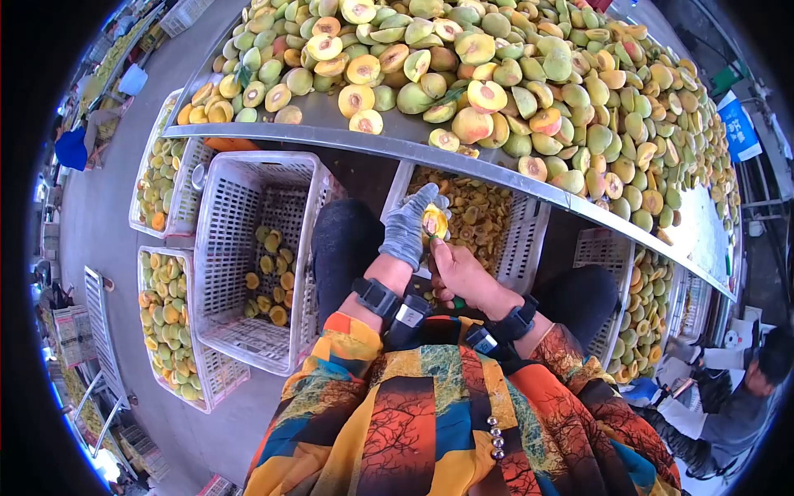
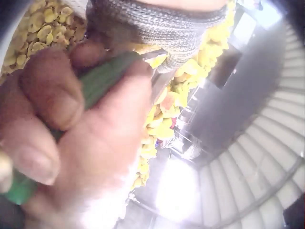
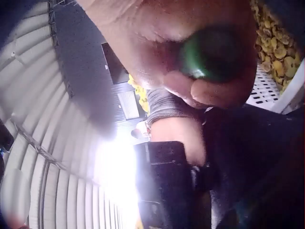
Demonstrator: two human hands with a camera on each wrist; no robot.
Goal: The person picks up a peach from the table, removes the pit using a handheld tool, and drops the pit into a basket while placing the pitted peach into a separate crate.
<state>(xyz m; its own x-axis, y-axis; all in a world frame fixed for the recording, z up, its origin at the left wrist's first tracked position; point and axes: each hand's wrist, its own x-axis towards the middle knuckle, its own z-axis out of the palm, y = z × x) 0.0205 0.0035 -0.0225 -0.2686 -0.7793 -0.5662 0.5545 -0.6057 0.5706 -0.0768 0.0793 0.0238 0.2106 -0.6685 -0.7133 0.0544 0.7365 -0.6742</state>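
Observation:
In the head view my left hand [image 1: 405, 227], in a grey knit glove, holds a cut peach half [image 1: 435, 220] with its yellow flesh showing. My bare right hand [image 1: 467, 273] is close below it, fingers wrapped around a green-handled knife [image 2: 102, 78]. The knife's metal end meets the fruit beside the gloved fingers, mostly hidden by the hands. From the right wrist view, the rounded butt of the green handle [image 3: 205, 55] sticks out of the right fist. Both hands are over a white crate [image 1: 529, 236] of cut yellow pieces.
A metal-edged table [image 1: 331, 124] heaped with halved peaches [image 1: 571, 99] spans the front. Left of my knees stands a white crate [image 1: 240, 331] with some halves inside. Fuller crates [image 1: 219, 384] stand further left and at right. Another person [image 1: 736, 405] sits at the right.

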